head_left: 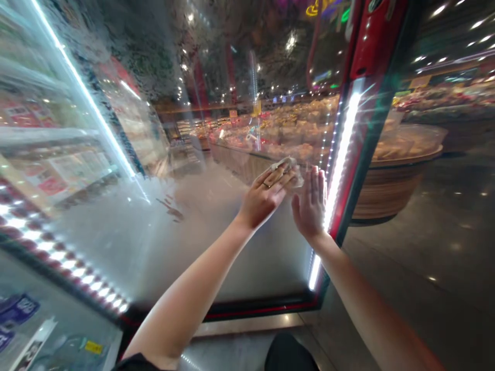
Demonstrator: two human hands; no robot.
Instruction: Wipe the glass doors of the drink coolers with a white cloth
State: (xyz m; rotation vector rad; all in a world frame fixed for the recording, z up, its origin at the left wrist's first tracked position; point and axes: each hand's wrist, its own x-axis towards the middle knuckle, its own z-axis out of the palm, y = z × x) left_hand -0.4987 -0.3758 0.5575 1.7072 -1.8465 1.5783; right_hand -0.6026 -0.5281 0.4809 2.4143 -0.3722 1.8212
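Observation:
A pale, crumpled cloth [297, 176] lies against the glass door [216, 232], which is misted over in its lower part. My left hand [265, 198] presses the cloth to the pane, a ring on one finger, the fingers over the cloth and pointing up and right. Just to its right, my right hand [310, 208] is close to the glass beside the lit strip [342, 154], fingers stretched upward, with nothing in it. The cloth's edge shows between the two hands.
The door's red and black frame [358, 144] runs down the right side. Cooler shelves [50, 134] with packaged goods stand at the left, edged by bright lights. A round wooden display stand [390, 190] is beyond the door.

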